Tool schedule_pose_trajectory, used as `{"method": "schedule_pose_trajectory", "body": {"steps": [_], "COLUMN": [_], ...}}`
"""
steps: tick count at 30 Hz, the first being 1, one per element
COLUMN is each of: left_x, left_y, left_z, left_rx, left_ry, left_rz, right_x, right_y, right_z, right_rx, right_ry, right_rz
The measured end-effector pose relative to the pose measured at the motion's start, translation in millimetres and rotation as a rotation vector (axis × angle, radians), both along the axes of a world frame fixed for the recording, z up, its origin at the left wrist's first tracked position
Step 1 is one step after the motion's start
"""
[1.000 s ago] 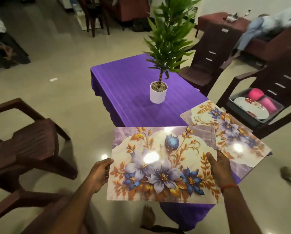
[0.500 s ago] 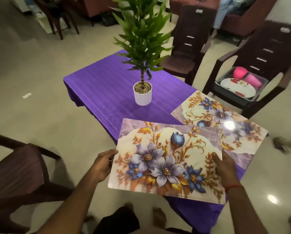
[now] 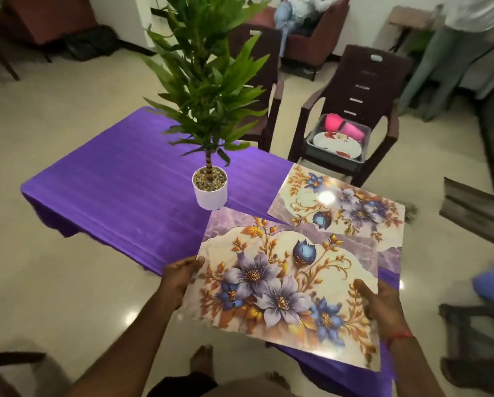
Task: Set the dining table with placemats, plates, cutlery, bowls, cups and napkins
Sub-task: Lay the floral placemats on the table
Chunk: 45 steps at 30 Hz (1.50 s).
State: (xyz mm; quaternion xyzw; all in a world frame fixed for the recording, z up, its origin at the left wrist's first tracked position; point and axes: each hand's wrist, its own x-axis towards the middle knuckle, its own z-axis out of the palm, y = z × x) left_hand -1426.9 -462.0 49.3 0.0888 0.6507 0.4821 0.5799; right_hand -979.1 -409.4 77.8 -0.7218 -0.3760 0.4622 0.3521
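I hold a glossy floral placemat (image 3: 283,285) over the near corner of the table with the purple cloth (image 3: 125,190). My left hand (image 3: 180,279) grips its left edge. My right hand (image 3: 383,305) grips its right edge, thumb on top. A second floral placemat (image 3: 340,204) lies flat on the table's right side, its near edge under the one I hold. On a brown chair (image 3: 363,90) beyond the table sits a grey tray (image 3: 337,160) with a flowered plate (image 3: 337,141) and pink cups (image 3: 343,126).
A potted plant in a white pot (image 3: 210,190) stands mid-table, just beyond the held mat. Another brown chair (image 3: 257,90) stands behind it. A person (image 3: 452,47) stands at the far right. My bare feet (image 3: 201,365) are below the table's near edge.
My view has swung right and closer to the table. The held placemat has moved right and forward over the table corner, towards the second mat. Both hands keep their grip.
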Motion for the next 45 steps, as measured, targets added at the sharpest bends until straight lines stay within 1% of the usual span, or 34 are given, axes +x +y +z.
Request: {"method": "schedule_pose_trajectory", "body": {"steps": [2,4,8,12,18,20,25,28,31,34,38,42,45], "left_x": [-9.0,-14.2,-12.9,-8.0,-17.1,-20.5,-32.4,-33.3,-33.9,-35.9,-42.0,-47.2,-48.7], "left_y": [14.5,28.3,52.3,69.1,89.6,91.5,89.5,92.2,94.9,92.9,91.4,93.3,96.0], "left_z": [-10.7,-19.6,-31.8,-36.0,-42.5,-42.5,-39.3,-30.0,-28.4,-35.7,-39.7,-38.0,-36.9], "left_rx": [-0.019,-0.019,0.019,0.049,0.037,0.066,0.116,0.139,0.127,0.111,0.101,0.140,0.156], "left_ry": [0.086,0.174,0.253,0.319,0.426,0.496,0.747,0.837,0.871,0.898,0.889,0.934,0.960], "left_rz": [0.034,-0.004,-0.053,-0.114,-0.148,-0.183,-0.452,-0.505,-0.538,-0.617,-0.651,-0.704,-0.742], "right_x": [-10.0,-18.2,-28.4,-27.0,-31.7,-34.2,-39.2,-47.8,-53.3,-53.7,-49.7,-50.0,-52.8], "right_y": [-10.1,-17.1,-23.5,-25.7,-20.4,-21.0,-21.3,-17.1,-8.6,-1.4,-4.1,-17.3,-23.2], "right_z": [-2.0,-6.5,-7.6,-9.0,-14.2,-17.6,-17.2,-12.1,-12.6,-18.7,-29.8,-44.2,-49.5], "right_rx": [0.007,0.011,-0.028,-0.041,-0.051,-0.054,-0.077,-0.078,-0.089,-0.089,-0.109,-0.096,-0.054], "right_ry": [-0.042,-0.112,-0.338,-0.461,-0.481,-0.470,-0.460,-0.477,-0.525,-0.527,-0.523,-0.445,-0.422], "right_rz": [-0.043,-0.063,-0.082,-0.145,-0.219,-0.233,-0.262,-0.279,-0.301,-0.289,-0.263,-0.292,-0.334]}}
